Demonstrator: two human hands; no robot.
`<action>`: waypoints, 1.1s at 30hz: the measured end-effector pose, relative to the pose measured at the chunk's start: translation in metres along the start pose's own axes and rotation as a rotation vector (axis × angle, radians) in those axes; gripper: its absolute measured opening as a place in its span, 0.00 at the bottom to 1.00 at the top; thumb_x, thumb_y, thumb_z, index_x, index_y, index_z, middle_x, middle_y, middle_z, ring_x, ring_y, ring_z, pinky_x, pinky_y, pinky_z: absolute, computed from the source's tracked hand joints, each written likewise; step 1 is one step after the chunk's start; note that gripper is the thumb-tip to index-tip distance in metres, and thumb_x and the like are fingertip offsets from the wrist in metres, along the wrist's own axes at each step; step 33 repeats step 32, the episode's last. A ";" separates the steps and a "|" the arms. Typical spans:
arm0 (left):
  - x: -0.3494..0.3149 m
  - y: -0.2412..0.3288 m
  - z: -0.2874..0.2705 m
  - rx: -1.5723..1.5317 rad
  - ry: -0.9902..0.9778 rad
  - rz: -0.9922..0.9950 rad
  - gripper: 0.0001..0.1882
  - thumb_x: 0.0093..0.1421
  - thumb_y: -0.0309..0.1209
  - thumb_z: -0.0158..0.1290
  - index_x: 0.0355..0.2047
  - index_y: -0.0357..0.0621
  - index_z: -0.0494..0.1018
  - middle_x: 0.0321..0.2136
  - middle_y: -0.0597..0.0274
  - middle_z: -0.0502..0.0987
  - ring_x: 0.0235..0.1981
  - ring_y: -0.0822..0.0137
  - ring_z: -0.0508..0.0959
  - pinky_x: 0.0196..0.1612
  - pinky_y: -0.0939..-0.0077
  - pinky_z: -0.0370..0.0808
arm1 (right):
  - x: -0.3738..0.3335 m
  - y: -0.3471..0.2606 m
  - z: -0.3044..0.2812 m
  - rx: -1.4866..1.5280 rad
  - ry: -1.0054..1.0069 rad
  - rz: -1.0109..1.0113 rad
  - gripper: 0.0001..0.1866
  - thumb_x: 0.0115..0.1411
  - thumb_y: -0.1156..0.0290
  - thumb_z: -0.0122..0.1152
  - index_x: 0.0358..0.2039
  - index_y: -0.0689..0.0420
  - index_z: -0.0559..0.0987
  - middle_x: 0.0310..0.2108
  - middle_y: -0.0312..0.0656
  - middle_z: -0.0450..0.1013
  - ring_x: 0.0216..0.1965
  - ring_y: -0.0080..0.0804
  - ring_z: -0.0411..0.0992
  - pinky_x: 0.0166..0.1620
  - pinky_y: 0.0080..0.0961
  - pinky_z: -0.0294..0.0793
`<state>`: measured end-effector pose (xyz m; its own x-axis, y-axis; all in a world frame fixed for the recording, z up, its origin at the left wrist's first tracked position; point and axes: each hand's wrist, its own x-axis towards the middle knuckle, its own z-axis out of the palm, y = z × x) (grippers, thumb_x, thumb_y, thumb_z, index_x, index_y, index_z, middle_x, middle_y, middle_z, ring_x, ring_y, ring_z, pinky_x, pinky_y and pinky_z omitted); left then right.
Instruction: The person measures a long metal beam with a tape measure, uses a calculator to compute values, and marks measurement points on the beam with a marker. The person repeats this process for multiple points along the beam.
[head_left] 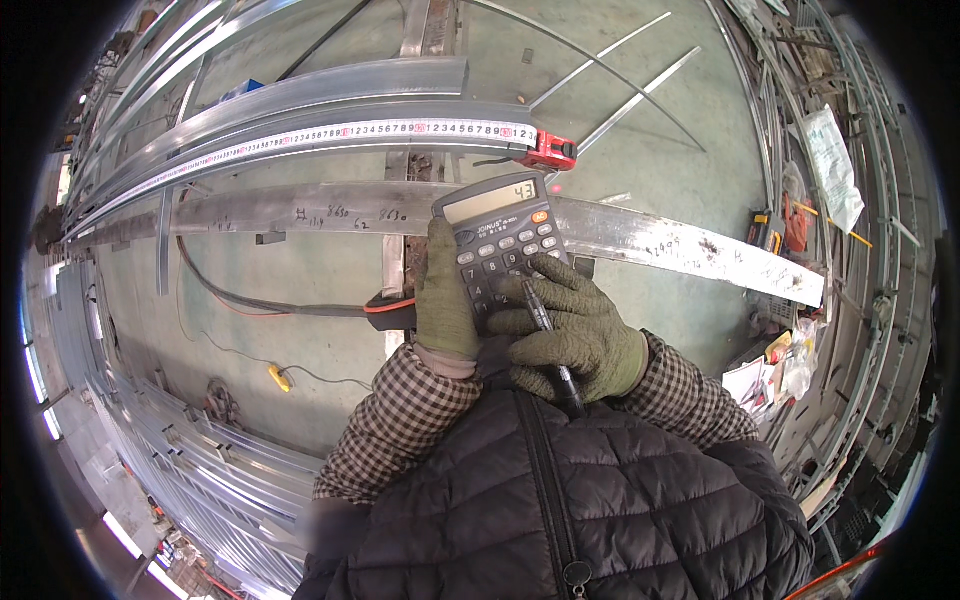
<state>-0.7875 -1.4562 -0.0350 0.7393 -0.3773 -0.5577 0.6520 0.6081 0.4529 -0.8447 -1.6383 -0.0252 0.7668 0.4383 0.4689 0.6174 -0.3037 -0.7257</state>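
A dark grey calculator (490, 222) with a lit display is held in front of my chest. My left hand (445, 300), in a green work glove, grips it along its left edge. My right hand (585, 335), gloved alike, is closed around a dark pen (541, 312), and its index finger reaches onto the keys. Part of the keypad is hidden by that hand. Beyond the calculator, a red tape measure (552, 150) sits at the right end of a metal profile (330, 108), its white blade (380, 130) drawn out leftward along it.
A long flat metal bar (690, 245) with handwritten marks crosses beneath the calculator. Metal profiles (215, 480) are stacked at the lower left. On the floor lies a yellow pendant control (279, 378) on a cable. Tools, papers (755, 385) and a plastic bag (832, 170) are at the right.
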 end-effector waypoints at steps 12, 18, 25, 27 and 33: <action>0.002 0.001 0.005 0.071 -0.020 0.065 0.37 0.80 0.61 0.36 0.64 0.38 0.72 0.49 0.51 0.84 0.42 0.61 0.87 0.42 0.68 0.90 | 0.002 0.009 -0.009 -0.049 0.085 0.087 0.18 0.50 0.65 0.80 0.41 0.47 0.84 0.47 0.39 0.84 0.64 0.52 0.76 0.74 0.62 0.62; -0.001 0.001 0.004 0.036 -0.033 0.043 0.37 0.80 0.60 0.36 0.65 0.38 0.72 0.49 0.50 0.84 0.42 0.61 0.87 0.43 0.68 0.89 | 0.008 0.010 -0.006 -0.039 0.066 0.111 0.17 0.49 0.66 0.81 0.40 0.48 0.84 0.47 0.40 0.84 0.62 0.54 0.77 0.73 0.62 0.64; 0.000 0.005 0.000 0.117 0.001 0.111 0.39 0.79 0.62 0.40 0.68 0.39 0.69 0.53 0.47 0.83 0.48 0.56 0.87 0.49 0.62 0.90 | 0.000 0.008 -0.025 -0.052 0.169 0.136 0.18 0.52 0.62 0.80 0.41 0.49 0.82 0.47 0.43 0.85 0.59 0.58 0.79 0.67 0.61 0.70; -0.001 0.004 -0.003 0.062 0.006 0.099 0.39 0.78 0.63 0.41 0.69 0.39 0.68 0.56 0.46 0.82 0.51 0.55 0.87 0.51 0.60 0.90 | -0.007 0.008 -0.030 -0.003 0.180 0.156 0.19 0.54 0.67 0.81 0.44 0.47 0.80 0.49 0.45 0.86 0.65 0.56 0.75 0.73 0.59 0.60; -0.003 0.007 -0.013 0.071 0.047 0.112 0.40 0.78 0.63 0.42 0.70 0.39 0.67 0.59 0.45 0.81 0.54 0.52 0.86 0.53 0.58 0.89 | -0.023 0.010 -0.028 -0.019 0.190 0.189 0.22 0.54 0.71 0.80 0.45 0.47 0.77 0.51 0.48 0.86 0.68 0.56 0.73 0.76 0.56 0.54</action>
